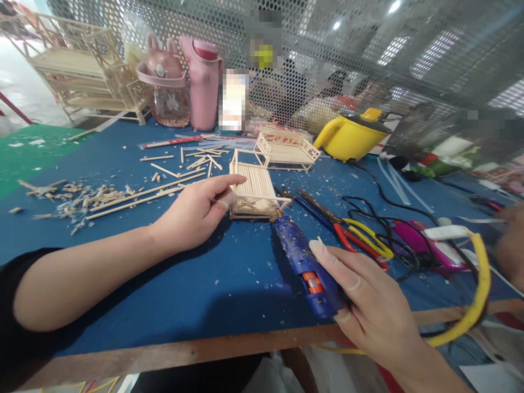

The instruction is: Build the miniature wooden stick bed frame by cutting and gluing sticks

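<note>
My left hand (196, 210) rests on the blue table (172, 273), its fingers steadying the near left edge of a small wooden-stick model frame (254, 188). My right hand (368, 303) grips a blue hot-glue gun (305, 262), whose nozzle touches the model's near right corner. Long thin wooden sticks (139, 197) lie just left of my left hand.
Stick scraps (73, 197) litter the left. Pliers with red and yellow handles (352, 232), a magenta tool (421, 243) and black cables lie to the right. A second small model (286, 148), a yellow kettle (352, 136), pink bottles (202, 82) and a large stick model (77, 65) stand behind. Another person's hand (511, 245) shows at far right.
</note>
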A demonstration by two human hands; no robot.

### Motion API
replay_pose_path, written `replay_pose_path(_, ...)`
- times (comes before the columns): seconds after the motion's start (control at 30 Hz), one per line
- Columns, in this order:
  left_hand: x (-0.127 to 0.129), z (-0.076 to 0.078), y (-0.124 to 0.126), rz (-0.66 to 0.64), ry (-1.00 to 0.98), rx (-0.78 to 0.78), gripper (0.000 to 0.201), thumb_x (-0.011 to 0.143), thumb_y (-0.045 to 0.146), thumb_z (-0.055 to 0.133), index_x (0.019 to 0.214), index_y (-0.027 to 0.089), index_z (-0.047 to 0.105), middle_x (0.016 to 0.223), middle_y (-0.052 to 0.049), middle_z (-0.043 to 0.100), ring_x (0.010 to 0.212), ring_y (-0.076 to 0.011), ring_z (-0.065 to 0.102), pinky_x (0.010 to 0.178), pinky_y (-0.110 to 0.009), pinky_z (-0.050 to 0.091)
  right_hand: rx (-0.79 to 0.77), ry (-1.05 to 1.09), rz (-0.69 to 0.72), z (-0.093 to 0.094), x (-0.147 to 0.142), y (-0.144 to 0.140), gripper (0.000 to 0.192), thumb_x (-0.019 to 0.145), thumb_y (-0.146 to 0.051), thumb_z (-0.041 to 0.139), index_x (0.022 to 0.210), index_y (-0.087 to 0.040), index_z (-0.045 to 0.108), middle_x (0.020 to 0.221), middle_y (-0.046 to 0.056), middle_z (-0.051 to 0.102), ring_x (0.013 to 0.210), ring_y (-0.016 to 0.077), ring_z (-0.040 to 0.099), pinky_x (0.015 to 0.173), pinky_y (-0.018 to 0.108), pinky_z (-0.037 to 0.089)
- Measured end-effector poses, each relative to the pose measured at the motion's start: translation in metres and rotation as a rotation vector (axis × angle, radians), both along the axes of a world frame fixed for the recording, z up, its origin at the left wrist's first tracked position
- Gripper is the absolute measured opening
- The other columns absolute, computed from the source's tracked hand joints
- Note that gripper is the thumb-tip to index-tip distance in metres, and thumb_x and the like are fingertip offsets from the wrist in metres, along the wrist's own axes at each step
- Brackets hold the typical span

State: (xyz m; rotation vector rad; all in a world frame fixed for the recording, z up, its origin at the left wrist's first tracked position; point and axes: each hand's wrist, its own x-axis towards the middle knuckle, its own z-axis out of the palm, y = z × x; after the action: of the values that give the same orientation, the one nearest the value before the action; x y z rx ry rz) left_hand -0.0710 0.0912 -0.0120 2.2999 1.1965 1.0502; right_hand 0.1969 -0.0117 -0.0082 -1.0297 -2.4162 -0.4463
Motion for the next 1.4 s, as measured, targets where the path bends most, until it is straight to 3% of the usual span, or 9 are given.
replay_pose_path(0.53,0.0011,0.0015,-0.0008,0.007,0.001,-0.008,0.038,0.090,0.022,0.042,0.125,0.017,0.054,0.098,-0.004,0.067,0.085,-0.0134,0.061,0.082,-0.026,0.048,0.017,0.011,-0.070,-0.0024,0.0059,-0.0039,0.060,0.091,-0.020,0.046,0.148,-0.020,0.026,0.112,0.013,0.063,0.097,0.0241,0.061,0.074,0.036,0.051)
replay_pose_path(1.07,0.0011,0.0012,-0.0004,0.017,0.009,-0.002,0.038,0.090,0.022,0.042,0.125,0.016,0.055,0.098,-0.004,0.067,0.087,-0.0133,0.061,0.084,-0.027,0.049,0.024,0.028,-0.001,-0.0049,0.0065,-0.0049,0.062,0.087,-0.014,0.047,0.147,-0.018,0.029,0.116,0.015,0.059,0.099,0.0249,0.058,0.077,0.039,0.050)
replay_pose_path(1.2,0.0009,0.0007,-0.0005,0.018,0.006,0.003,0.038,0.090,0.021,0.043,0.125,0.016,0.055,0.097,-0.004,0.067,0.086,-0.0127,0.060,0.083,-0.026,0.048,-0.032,0.077,-0.020,-0.0048,0.0039,-0.0046,0.060,0.088,-0.015,0.050,0.145,-0.018,0.032,0.121,0.011,0.061,0.104,0.0212,0.059,0.086,0.033,0.050)
replay_pose_path(1.4,0.0008,0.0008,-0.0003,0.015,0.003,-0.002,0.038,0.090,0.021,0.043,0.125,0.016,0.055,0.094,-0.003,0.067,0.083,-0.0125,0.060,0.082,-0.026,0.048,-0.139,0.196,-0.168,0.0011,0.0029,-0.0052,0.057,0.085,-0.018,0.055,0.140,-0.024,0.040,0.128,0.001,0.061,0.109,0.0173,0.061,0.095,0.024,0.048)
